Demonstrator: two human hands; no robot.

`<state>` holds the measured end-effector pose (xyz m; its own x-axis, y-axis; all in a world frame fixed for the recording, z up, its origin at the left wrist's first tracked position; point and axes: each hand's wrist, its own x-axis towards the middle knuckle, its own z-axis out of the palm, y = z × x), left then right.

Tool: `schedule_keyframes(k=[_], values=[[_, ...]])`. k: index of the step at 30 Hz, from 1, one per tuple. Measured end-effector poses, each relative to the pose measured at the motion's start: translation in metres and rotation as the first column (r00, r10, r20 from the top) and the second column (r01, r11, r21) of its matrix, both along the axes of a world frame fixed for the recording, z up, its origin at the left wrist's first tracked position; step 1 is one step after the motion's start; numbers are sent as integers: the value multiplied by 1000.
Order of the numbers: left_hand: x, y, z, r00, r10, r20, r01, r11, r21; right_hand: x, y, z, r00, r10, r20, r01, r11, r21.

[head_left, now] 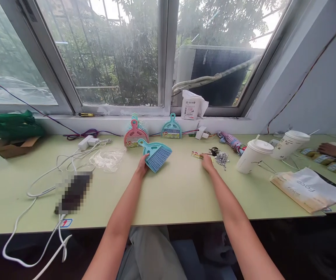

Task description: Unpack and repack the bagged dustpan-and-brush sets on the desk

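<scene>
My left hand [142, 166] grips a teal mini dustpan [150, 146] with a blue-bristled brush [158, 157] fitted in it. The set is tilted just above the table, bristles toward the right. Over on the right, my right hand [207, 162] has its fingers closed at the edge of a small printed card [196, 154], most of the fingertips being hidden. Beside that hand lie a black bundle [214, 151] and a tangle of silver ties [222, 158]. Behind my left hand stands a row of dustpan sets with a pink one [135, 134] in front; another teal set [172, 127] leans near the sill.
Clear plastic wrap [107, 160], white cables and a blurred dark object [74, 192] lie at left. Two white cups [253, 156] and a flat package [308, 190] are at right. Another person's hands [335, 151] rest at the far right. A white box [190, 105] sits on the sill.
</scene>
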<state>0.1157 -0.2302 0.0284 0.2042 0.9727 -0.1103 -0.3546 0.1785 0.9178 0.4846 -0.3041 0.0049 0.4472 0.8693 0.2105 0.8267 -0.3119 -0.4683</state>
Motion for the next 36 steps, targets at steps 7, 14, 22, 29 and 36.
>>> schedule_keyframes(k=[7, 14, 22, 29, 36], values=[[-2, 1, -6, 998, -38, 48, 37, 999, 6, -65, -1, -7, 968, 251, 22, -252, 963, 94], [-7, 1, -10, 997, 61, 56, -61, 998, -2, -138, 7, 0, 978, 208, -17, -207, 976, 67], [-7, 0, -14, 997, 73, 7, -73, 997, -14, -140, 2, 8, 993, 60, -106, -44, 987, 152], [7, -16, -7, 998, -58, 22, 58, 998, -16, -179, -6, 26, 964, 132, -232, -30, 918, 396], [14, -23, -7, 995, -103, 1, 103, 993, 52, -222, -13, 14, 928, 372, -14, -366, 917, 157]])
